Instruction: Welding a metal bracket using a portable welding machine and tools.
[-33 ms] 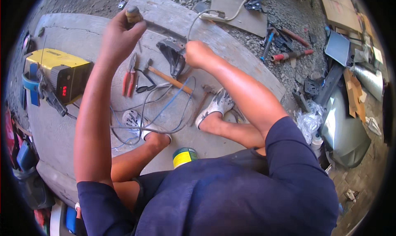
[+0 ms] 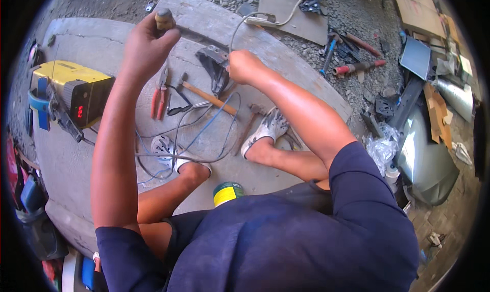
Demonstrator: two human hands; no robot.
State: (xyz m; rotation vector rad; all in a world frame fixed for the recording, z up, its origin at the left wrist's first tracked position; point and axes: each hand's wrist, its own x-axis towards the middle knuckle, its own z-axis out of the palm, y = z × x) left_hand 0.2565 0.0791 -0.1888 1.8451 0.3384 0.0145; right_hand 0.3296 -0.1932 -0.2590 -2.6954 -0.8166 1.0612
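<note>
My left hand (image 2: 145, 47) is raised at the upper left, its fingers closed round a short tool with a worn yellow-brown handle (image 2: 164, 19) and a rounded grey end. The rest of that tool is mostly hidden. My right hand (image 2: 245, 67) is a fist beside a black angular bracket (image 2: 214, 70), apparently gripping its right edge; the fingertips are hidden. Below the bracket lie a wooden-handled hammer (image 2: 209, 95), red-handled pliers (image 2: 159, 98) and a black-handled tool (image 2: 178, 108). A second hammer (image 2: 250, 121) rests by my right foot.
A yellow and black machine (image 2: 74, 88) with a red display stands at left. Loose cables (image 2: 204, 157) loop around my feet. A green and yellow can (image 2: 228, 193) sits before me. Beyond lies a plank (image 2: 214, 24); car parts (image 2: 426, 159) and cardboard (image 2: 418, 11) crowd the right.
</note>
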